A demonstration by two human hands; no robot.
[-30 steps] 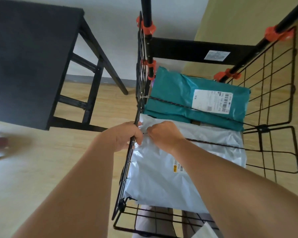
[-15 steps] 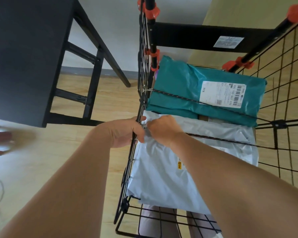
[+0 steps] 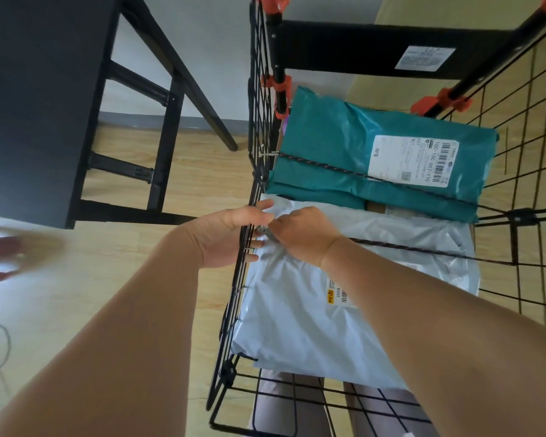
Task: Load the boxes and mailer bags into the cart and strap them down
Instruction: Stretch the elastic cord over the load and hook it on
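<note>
**While the Near Cord Is Held at the Cart Wall: Load Status**

As both hands meet at the left wire wall of the cart (image 3: 255, 127), the load lies inside the cart as follows.

1. Left hand (image 3: 230, 234): positioned outside the cart's left wall. Its fingers curl through the mesh and grip a wire of that wall, with the thumb lying over the wall's top edge.
2. Right hand (image 3: 303, 234): positioned inside the cart, against the same wall. Its fingers are bunched narrow and pinch the metal hook (image 3: 262, 229) at the end of the near cord (image 3: 423, 251). The fingertips are hidden behind the back of the hand, so I cannot tell whether the hook is seated on the wire.
3. Near cord: runs taut from the hook across the cart to the right wall, passing over the grey mailer bag (image 3: 297, 329).
4. Grey mailer bag: lies flat on top of the load in the near half of the cart, with a small yellow label partly covered by the right forearm.
5. Teal mailer bag (image 3: 328, 137): lies on top in the far half of the cart, white shipping label facing up.
6. Far cord (image 3: 328, 167): is hooked to the cart's left wall and crosses the teal mailer bag diagonally.
7. Box (image 3: 375, 207): only a strip of brown cardboard shows inside the cart, between the two bags.

A black table (image 3: 29, 105) stands on the wooden floor to the left of the cart.
</note>
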